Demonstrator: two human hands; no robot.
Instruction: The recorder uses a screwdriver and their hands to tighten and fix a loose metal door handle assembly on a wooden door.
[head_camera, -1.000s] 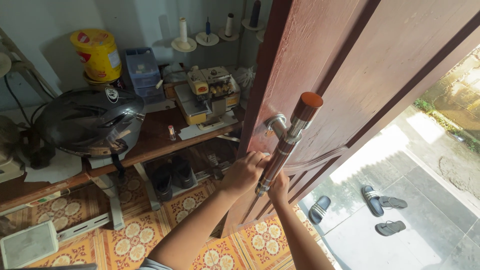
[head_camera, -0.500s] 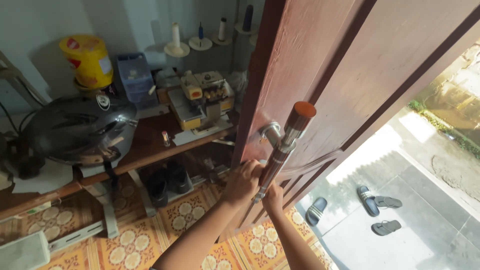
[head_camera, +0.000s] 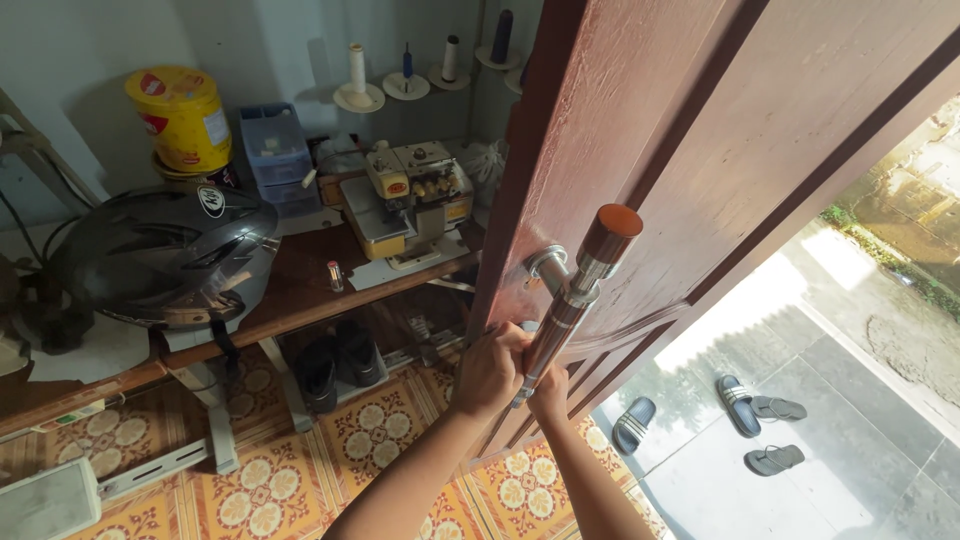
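A reddish-brown wooden door (head_camera: 700, 150) stands partly open in front of me. A long steel pull handle (head_camera: 575, 290) with a brown wooden end cap is mounted on it. My left hand (head_camera: 487, 372) is curled against the door's edge just left of the handle's lower end. My right hand (head_camera: 552, 392) sits right of that lower end, against the door face and partly hidden by the bar. What the fingers of either hand hold is hidden.
Left of the door, a wooden table (head_camera: 300, 290) carries a dark helmet (head_camera: 165, 255), a cream sewing machine (head_camera: 410, 195), a yellow tub (head_camera: 185, 118) and a blue drawer box (head_camera: 275, 150). Shoes (head_camera: 335, 365) lie under it. Sandals (head_camera: 740, 405) lie on the grey paving outside.
Both hands stay at the door by the handle's lower end. Only the view has shifted slightly.
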